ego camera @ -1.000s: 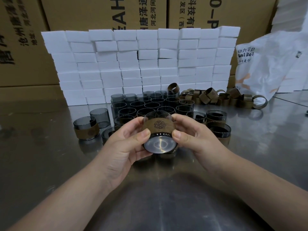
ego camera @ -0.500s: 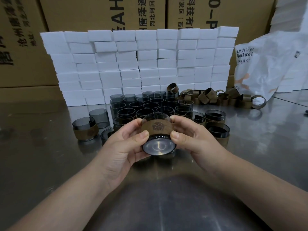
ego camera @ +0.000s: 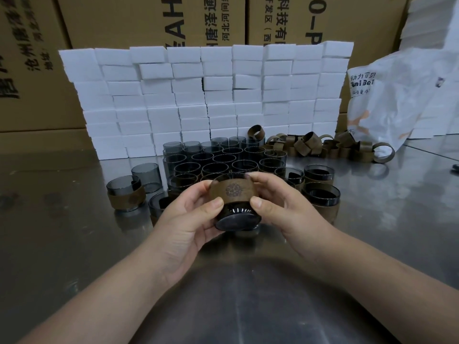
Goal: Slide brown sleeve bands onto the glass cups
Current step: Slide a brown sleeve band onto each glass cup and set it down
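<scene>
held: one glass cup [ego camera: 236, 219], one brown band [ego camera: 232, 191] round its wall, centre, above the table [ego camera: 74, 244] | axis near–far, base toward viewer, mouth away | left hand [ego camera: 188, 219] and right hand [ego camera: 285, 207] both grip its sides | far: bare cups [ego camera: 213, 160], loose bands [ego camera: 310, 145] – too crowded to count

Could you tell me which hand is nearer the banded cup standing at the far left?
Left. The left hand is to the right of that banded cup; the right hand lies farther right.
</scene>
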Tool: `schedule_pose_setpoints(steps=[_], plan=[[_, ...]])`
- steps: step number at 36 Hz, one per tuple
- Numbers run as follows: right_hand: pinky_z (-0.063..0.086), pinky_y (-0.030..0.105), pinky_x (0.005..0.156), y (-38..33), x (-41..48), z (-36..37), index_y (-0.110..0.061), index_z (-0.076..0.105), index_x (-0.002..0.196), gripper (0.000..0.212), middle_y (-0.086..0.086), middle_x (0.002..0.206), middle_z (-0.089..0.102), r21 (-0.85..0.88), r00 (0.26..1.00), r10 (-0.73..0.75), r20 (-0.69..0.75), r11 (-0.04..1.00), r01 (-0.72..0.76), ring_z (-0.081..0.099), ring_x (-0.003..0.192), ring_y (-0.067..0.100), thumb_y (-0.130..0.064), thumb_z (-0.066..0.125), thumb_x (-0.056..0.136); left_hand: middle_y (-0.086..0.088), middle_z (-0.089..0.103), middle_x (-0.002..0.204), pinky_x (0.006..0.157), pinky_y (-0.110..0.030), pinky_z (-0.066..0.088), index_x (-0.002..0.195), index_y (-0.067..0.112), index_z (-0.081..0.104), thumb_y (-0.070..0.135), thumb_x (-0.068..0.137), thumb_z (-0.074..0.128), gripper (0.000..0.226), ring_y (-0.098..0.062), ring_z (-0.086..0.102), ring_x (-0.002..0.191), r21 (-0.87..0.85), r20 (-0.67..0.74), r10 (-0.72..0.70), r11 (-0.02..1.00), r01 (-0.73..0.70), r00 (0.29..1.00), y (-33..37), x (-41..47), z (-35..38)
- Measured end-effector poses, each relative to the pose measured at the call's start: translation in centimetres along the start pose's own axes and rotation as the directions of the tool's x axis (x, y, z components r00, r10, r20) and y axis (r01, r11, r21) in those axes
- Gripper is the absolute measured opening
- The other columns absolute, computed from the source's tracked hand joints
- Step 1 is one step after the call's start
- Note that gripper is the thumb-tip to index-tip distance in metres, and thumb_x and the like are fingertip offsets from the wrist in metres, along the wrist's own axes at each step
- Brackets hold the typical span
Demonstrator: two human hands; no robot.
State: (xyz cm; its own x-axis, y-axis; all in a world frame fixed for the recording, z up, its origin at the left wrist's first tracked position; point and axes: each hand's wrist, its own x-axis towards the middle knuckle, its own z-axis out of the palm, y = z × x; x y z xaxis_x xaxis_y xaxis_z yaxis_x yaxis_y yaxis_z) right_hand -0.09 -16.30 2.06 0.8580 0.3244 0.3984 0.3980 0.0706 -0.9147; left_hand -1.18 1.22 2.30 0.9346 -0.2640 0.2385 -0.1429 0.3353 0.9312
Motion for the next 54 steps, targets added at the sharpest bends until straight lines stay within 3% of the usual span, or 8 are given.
schedule_pose_setpoints(steps=[7,12,16,21,27,39,45,54], plan=[[0.035,0.025,0.108,0.1,-0.3,1.1,-0.055,0.015,0.130,0.074,-0.011,0.144,0.038,-0.208,0.996,0.003,0.091,0.978,0.016,0.040,0.129,0.000,-0.044,0.063,0.075,-0.002,0.059,0.127,0.083,-0.028,0.053,0.130,0.036,0.045,0.034,0.077,0.053,0.053,-0.015,0.062,0.107,0.193,-0.055,0.119,0.975,-0.107,0.991,-0.7,-0.3,0.8],[0.014,0.023,0.114,0.1,-0.3,1.4,-0.040,-0.016,0.136,0.084,-0.010,0.154,0.013,-0.415,0.996,0.034,0.079,0.910,0.001,0.015,0.140,0.001,-0.061,0.042,0.078,0.023,0.022,0.148,0.116,-0.028,0.018,0.125,0.060,0.013,0.072,0.082,0.028,0.047,0.006,0.019,0.136,0.608,-0.010,0.291,0.761,-0.225,0.957,-1.8,-1.0,1.4],[0.013,0.008,0.109,-0.1,-0.5,1.6,-0.029,-0.016,0.143,0.096,-0.014,0.153,0.008,-0.420,0.993,0.080,0.087,0.907,-0.036,0.012,0.136,-0.007,-0.063,0.036,0.071,0.035,0.014,0.136,0.094,0.006,0.013,0.127,0.055,0.008,0.067,0.075,0.026,0.056,0.029,0.014,0.120,0.759,0.058,0.362,0.589,-0.277,0.930,-2.3,-0.8,1.2],[0.011,-0.010,0.092,-0.4,-0.7,2.3,-0.024,-0.012,0.145,0.089,-0.017,0.147,0.013,-0.420,0.992,0.091,0.086,0.906,-0.046,0.012,0.124,-0.018,-0.056,0.032,0.075,0.021,0.029,0.134,0.087,0.006,0.021,0.124,0.053,0.021,0.062,0.083,0.028,0.042,0.024,0.028,0.116,0.790,0.040,0.451,0.532,-0.305,0.892,-2.2,-0.8,1.2],[0.014,-0.007,0.097,-0.7,-0.8,2.8,-0.023,-0.010,0.146,0.088,-0.017,0.145,0.018,-0.414,0.996,0.046,0.070,0.910,-0.013,0.016,0.127,-0.014,-0.056,0.031,0.076,0.008,0.036,0.130,0.089,0.005,0.022,0.131,0.039,0.021,0.071,0.085,0.017,0.056,0.025,0.028,0.114,0.847,0.082,0.583,0.386,-0.365,0.808,-1.9,-1.0,1.4],[0.019,0.016,0.109,-0.5,-1.2,3.0,-0.029,-0.011,0.147,0.088,-0.012,0.152,0.017,-0.452,0.999,0.038,0.038,0.892,-0.017,0.019,0.137,-0.002,-0.062,0.027,0.074,0.019,0.033,0.124,0.086,0.008,0.022,0.132,0.021,0.033,0.059,0.091,0.021,0.057,0.030,0.027,0.111,0.856,0.134,0.628,0.316,-0.409,0.766,-1.3,-1.1,1.8],[0.020,0.013,0.107,-0.5,-1.3,3.1,-0.029,-0.011,0.146,0.089,-0.013,0.150,0.020,-0.437,0.999,0.037,0.031,0.899,-0.019,0.021,0.134,-0.003,-0.062,0.028,0.074,0.010,0.037,0.126,0.086,0.007,0.024,0.132,0.019,0.036,0.061,0.090,0.019,0.062,0.030,0.028,0.110,0.865,0.128,0.639,0.302,-0.401,0.759,-1.3,-1.2,1.9],[0.020,0.008,0.104,-0.3,-1.4,3.3,-0.029,-0.011,0.146,0.089,-0.012,0.151,0.019,-0.438,1.000,0.021,0.023,0.899,-0.008,0.023,0.134,-0.003,-0.062,0.027,0.074,-0.002,0.041,0.128,0.092,0.005,0.024,0.132,0.003,0.045,0.059,0.091,0.020,0.074,0.002,0.036,0.114,0.873,0.130,0.641,0.287,-0.394,0.756,-1.2,-1.3,1.8]])
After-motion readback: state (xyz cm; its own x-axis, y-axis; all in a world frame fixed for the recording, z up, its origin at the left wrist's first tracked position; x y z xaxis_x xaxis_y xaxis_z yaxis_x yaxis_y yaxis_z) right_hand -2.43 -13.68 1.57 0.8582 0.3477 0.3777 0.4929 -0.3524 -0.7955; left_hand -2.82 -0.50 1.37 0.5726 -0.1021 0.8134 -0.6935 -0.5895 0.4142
